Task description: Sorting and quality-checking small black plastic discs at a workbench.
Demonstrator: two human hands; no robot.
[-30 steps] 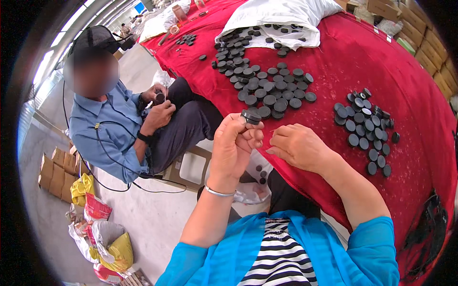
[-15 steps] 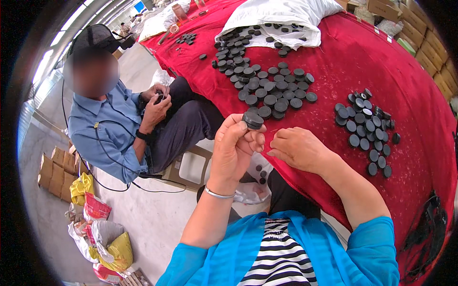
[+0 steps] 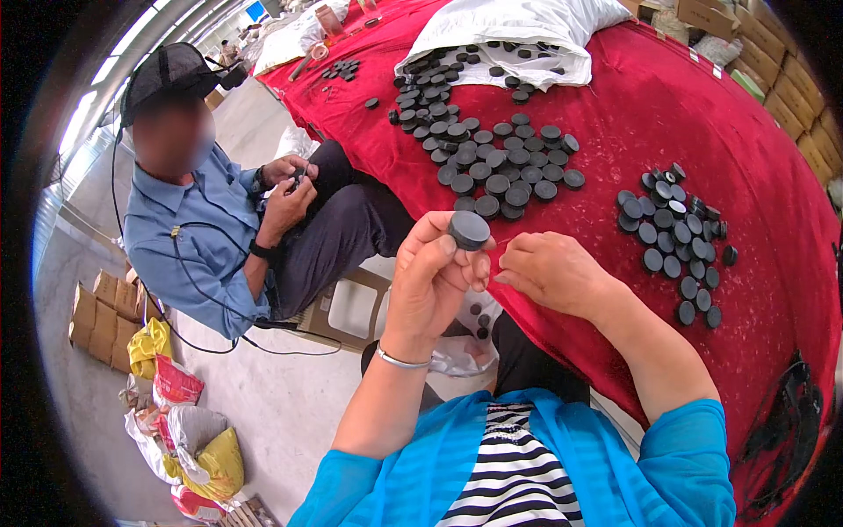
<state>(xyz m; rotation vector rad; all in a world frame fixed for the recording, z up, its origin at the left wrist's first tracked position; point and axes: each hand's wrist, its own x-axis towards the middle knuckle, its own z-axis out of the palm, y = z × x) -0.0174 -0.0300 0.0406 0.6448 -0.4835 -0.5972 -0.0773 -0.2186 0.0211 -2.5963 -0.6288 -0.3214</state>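
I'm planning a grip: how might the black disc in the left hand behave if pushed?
The disc seems stiff, undented in the left hand. Flat, it would probably slide rather than tip, being wider than tall. On edge, its round outline might let it roll.

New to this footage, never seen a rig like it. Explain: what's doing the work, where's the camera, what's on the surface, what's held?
There is no machine: a person works with two bare hands. The picture comes from a fisheye camera worn on that person's head, looking down, so straight edges bend toward the rim.

The left hand holds up a black disc. The right hand is close beside it, fingers curled; whether it pinches anything is unclear.

On the red cloth lie a large spread of discs, reaching to the open mouth of a white sack, and a smaller cluster to the right.

The co-worker at left is another seated person.
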